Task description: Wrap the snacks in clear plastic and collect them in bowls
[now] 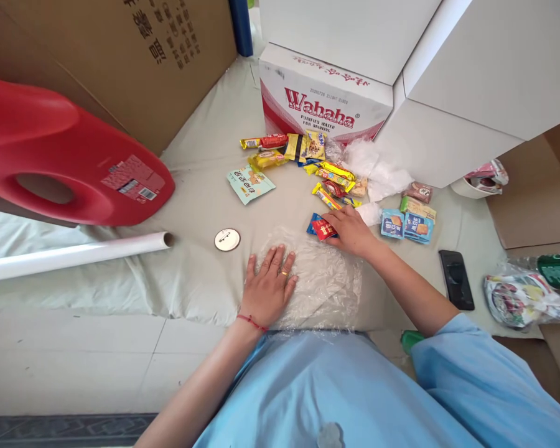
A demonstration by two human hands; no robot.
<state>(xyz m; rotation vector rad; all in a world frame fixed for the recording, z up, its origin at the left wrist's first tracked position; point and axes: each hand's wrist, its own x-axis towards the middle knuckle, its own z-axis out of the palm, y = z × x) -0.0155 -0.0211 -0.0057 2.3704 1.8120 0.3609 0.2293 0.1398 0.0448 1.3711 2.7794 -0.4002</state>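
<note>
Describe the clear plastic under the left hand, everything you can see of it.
The clear plastic looks thin, colourless and see-through, with shiny wrinkles all over; whether it is a bag or a loose sheet, I cannot tell. It lies spread out on the pale cloth, its near edge close to the blue garment. The left hand rests palm down on its left side, fingers spread. The right hand is by its far edge; contact there is unclear.

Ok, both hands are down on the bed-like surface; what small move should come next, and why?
Probably firm the right hand on the small shiny red packet: its fingers are at that packet, though how firmly isn't clear. The left hand lies flat, fingers spread, beside the clear crinkled plastic film, so it seems less ready to grasp.
</note>
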